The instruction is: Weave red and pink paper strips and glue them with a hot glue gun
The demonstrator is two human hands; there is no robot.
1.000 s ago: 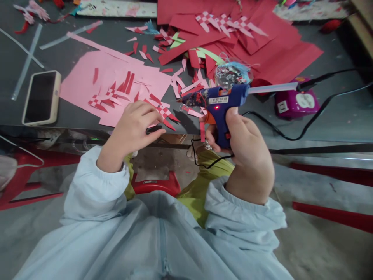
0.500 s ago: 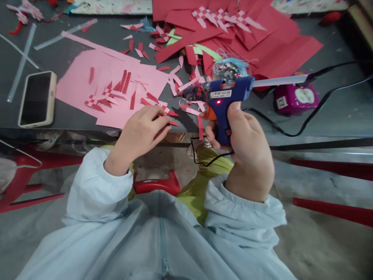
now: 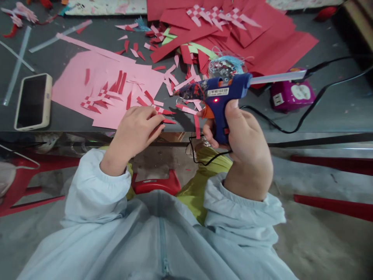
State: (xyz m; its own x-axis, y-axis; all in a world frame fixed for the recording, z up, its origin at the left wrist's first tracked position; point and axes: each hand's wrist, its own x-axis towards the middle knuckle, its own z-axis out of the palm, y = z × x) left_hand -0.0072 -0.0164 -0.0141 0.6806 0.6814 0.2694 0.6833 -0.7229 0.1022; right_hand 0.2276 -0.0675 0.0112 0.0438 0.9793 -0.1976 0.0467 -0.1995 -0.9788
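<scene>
My right hand grips a blue hot glue gun by its handle, a finger near the orange trigger and its red light lit. A clear glue stick sticks out of the back, and the nozzle points left over paper scraps. At the table's front edge, my left hand has its fingers closed on a small woven red-and-pink paper piece, with pointed red tips showing past them. The hand hides most of that piece. More woven paper pieces lie on a pink paper sheet beside it.
A phone lies at the left. Red paper sheets are piled at the back, near a round clear container of small rings. At the right are a purple box and the gun's black cord. Red stools stand below.
The view has shifted slightly, so the table's things appear a little further left. Both hands keep their holds, and the glue gun stays nearly still.
</scene>
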